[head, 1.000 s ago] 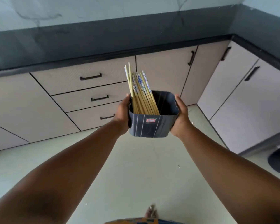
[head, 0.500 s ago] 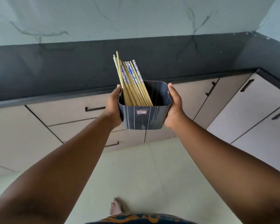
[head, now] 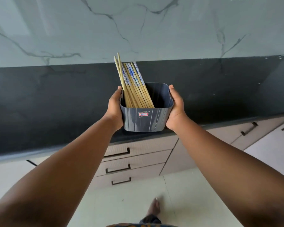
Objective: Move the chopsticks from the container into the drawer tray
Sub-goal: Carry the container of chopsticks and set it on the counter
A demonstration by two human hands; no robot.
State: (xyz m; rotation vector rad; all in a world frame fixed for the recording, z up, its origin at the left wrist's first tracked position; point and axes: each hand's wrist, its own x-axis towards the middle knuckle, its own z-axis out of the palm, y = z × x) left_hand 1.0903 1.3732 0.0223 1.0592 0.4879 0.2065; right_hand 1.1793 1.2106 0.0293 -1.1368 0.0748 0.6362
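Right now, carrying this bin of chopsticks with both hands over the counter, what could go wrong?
The chopsticks lean loosely to the left side of the container and stick out well above its rim, so a tilt could spill them. The left hand and right hand only press its sides, so it might slip. The drawers below are shut, and both hands are occupied.

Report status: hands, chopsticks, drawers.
Left hand and right hand grip the container above the countertop. Chopsticks all inside, leaning left. Drawers shut; no tray visible.
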